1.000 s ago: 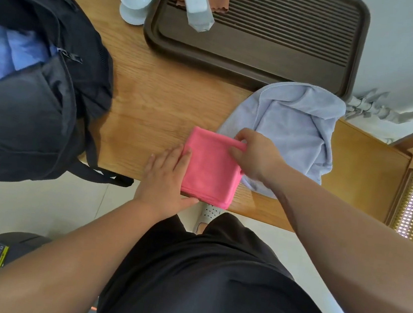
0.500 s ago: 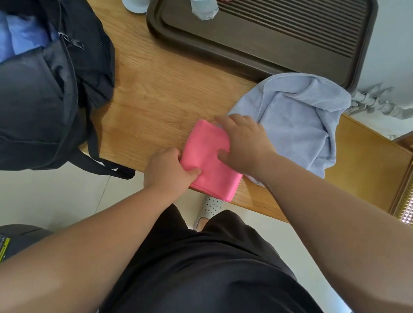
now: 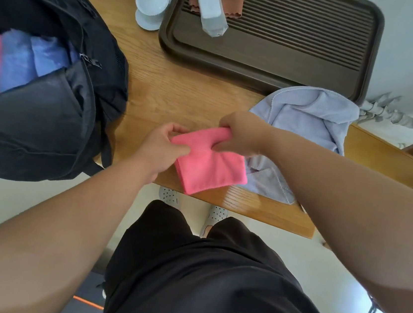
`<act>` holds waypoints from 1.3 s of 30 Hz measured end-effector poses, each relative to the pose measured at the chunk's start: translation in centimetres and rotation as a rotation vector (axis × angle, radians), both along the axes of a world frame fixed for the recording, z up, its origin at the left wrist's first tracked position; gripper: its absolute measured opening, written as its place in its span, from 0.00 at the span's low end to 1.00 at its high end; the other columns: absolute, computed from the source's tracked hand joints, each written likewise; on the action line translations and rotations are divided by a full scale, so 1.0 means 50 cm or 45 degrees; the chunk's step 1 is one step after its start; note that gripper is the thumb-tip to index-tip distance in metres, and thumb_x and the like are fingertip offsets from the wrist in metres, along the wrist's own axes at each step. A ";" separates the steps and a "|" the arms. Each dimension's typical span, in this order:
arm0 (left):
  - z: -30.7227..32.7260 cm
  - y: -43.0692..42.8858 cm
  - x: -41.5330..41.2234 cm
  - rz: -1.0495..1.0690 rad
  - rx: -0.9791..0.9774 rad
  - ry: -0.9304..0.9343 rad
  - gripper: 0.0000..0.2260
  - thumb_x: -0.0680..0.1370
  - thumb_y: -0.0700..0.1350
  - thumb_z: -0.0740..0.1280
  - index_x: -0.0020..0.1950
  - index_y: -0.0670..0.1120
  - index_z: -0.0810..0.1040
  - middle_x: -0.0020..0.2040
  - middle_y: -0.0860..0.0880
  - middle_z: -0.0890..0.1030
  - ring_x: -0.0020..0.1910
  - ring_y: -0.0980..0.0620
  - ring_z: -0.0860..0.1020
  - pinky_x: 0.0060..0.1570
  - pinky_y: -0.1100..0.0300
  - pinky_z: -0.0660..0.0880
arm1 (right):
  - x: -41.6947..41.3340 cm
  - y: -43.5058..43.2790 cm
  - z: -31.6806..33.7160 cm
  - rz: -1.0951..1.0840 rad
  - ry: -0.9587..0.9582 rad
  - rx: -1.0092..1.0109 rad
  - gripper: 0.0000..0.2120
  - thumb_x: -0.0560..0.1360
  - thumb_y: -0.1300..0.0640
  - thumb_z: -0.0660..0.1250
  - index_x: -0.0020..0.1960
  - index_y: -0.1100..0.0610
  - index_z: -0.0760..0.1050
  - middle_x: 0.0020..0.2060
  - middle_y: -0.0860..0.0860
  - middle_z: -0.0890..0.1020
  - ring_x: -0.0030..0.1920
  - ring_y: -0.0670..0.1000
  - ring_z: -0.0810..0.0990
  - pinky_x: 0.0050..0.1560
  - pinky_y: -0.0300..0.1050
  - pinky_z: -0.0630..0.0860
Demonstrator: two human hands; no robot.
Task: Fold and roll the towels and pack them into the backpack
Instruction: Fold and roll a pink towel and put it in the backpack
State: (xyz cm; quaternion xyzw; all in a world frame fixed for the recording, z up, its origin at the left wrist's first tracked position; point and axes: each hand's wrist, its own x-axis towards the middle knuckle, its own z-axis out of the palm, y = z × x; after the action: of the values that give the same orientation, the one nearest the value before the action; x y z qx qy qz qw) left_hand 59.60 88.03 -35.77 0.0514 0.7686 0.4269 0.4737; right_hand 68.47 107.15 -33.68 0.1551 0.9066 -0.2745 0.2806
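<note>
both hands pinching the far edge of the folded pink towel [image 3: 209, 167], left hand [image 3: 161, 148], right hand [image 3: 242, 134], towel at the bench [image 3: 177, 87] front edge, open backpack [image 3: 49, 111] off left, grey towel [image 3: 314, 117] right

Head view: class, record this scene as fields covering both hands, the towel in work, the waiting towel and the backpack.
Left hand: pinches pink towel's far left corner
Right hand: grips its far right corner
Pink towel: folded, overlapping the grey towel
Grey towel: crumpled on the wooden table
Backpack: open, rolled towels inside, pink and blue
</note>
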 end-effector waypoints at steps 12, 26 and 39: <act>-0.023 0.087 -0.080 -1.315 -0.393 1.055 0.50 0.65 0.62 0.78 0.80 0.50 0.57 0.78 0.48 0.61 0.76 0.44 0.60 0.74 0.43 0.59 | 0.021 -0.001 -0.059 -0.144 -0.052 0.278 0.49 0.61 0.35 0.79 0.75 0.47 0.62 0.63 0.50 0.73 0.63 0.56 0.73 0.58 0.56 0.77; -0.029 0.105 -0.100 -1.249 -0.147 1.262 0.13 0.72 0.51 0.75 0.51 0.46 0.78 0.46 0.51 0.71 0.52 0.46 0.74 0.52 0.52 0.69 | 0.029 -0.010 -0.072 -0.258 0.085 0.338 0.19 0.69 0.49 0.75 0.49 0.51 0.66 0.44 0.46 0.71 0.46 0.55 0.79 0.35 0.46 0.70; -0.069 -0.006 -0.024 -1.285 -0.078 1.498 0.27 0.76 0.55 0.67 0.73 0.44 0.71 0.76 0.43 0.70 0.75 0.41 0.68 0.73 0.37 0.60 | 0.108 -0.098 -0.119 -0.205 0.645 0.523 0.17 0.64 0.59 0.76 0.49 0.58 0.75 0.45 0.55 0.74 0.39 0.57 0.73 0.30 0.46 0.67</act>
State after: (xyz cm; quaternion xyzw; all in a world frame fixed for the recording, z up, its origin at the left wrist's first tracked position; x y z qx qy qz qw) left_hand 58.40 87.70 -39.21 0.6003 0.7888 0.0404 0.1259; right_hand 73.90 102.26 -39.62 0.2065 0.9687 -0.1372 -0.0136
